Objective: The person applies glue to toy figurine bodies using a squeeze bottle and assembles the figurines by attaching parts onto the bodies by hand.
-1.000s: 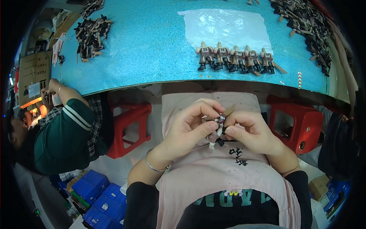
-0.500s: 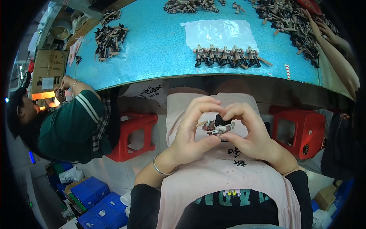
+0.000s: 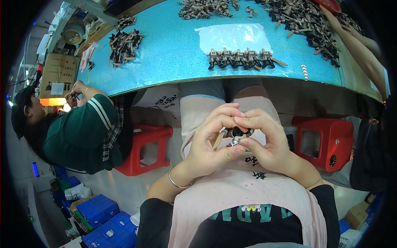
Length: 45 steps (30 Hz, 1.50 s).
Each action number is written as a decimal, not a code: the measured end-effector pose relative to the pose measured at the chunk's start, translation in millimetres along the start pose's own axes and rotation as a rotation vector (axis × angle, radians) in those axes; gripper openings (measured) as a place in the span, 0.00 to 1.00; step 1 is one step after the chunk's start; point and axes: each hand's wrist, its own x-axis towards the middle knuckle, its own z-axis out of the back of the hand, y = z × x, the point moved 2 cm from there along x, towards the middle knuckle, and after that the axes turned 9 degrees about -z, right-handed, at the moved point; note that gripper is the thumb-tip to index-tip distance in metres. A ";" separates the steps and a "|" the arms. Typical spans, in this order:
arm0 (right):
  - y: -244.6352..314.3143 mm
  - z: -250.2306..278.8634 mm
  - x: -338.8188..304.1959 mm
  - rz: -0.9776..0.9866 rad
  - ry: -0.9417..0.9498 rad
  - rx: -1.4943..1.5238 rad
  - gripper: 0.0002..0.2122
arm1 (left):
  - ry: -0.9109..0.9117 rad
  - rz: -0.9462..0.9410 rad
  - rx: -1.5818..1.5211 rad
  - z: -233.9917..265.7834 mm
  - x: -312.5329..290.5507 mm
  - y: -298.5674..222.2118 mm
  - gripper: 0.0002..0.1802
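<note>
Figure (image 3: pixel 237 132) pinched mid-frame
My left hand (image 3: pixel 211 138) and right hand (image 3: pixel 266 138) gripped it between them — roughly crosswise, equally near both, tan paddle (image 3: pixel 219 139) leftmost.

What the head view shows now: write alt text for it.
A person's left-hand grip and right-hand grip hold a small figure over a pink apron. On the blue table ahead, five figures lie in a row by a translucent sheet, with heaps of figures around. A co-worker in green is at left.
</note>
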 end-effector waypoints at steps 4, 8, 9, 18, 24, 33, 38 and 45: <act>-5.3 0.3 4.8 -0.019 -0.049 0.010 0.17 | 0.031 -0.011 0.033 6.0 8.1 5.8 0.18; -16.6 6.4 14.1 -0.130 -0.015 0.017 0.18 | -0.028 0.100 -0.083 10.7 19.2 17.2 0.15; -20.4 8.6 20.1 -0.171 0.017 0.051 0.19 | -0.026 0.075 -0.086 15.2 22.0 18.9 0.15; -48.6 107.9 160.9 -0.237 -0.095 -0.468 0.11 | -0.223 0.029 0.040 92.7 53.9 38.8 0.15; -111.5 170.3 260.1 0.095 -0.061 -1.190 0.13 | -0.312 0.064 0.078 121.8 58.5 53.4 0.15; -131.6 146.2 274.7 0.023 0.097 -0.996 0.10 | -0.390 0.099 0.000 143.6 51.5 61.4 0.15; -109.4 144.7 239.3 -0.089 0.009 -0.693 0.10 | -0.351 -0.004 0.337 149.8 64.1 49.2 0.16; -105.6 140.5 203.0 -0.343 -0.020 -0.531 0.06 | -0.314 -0.127 1.157 205.7 81.0 53.0 0.18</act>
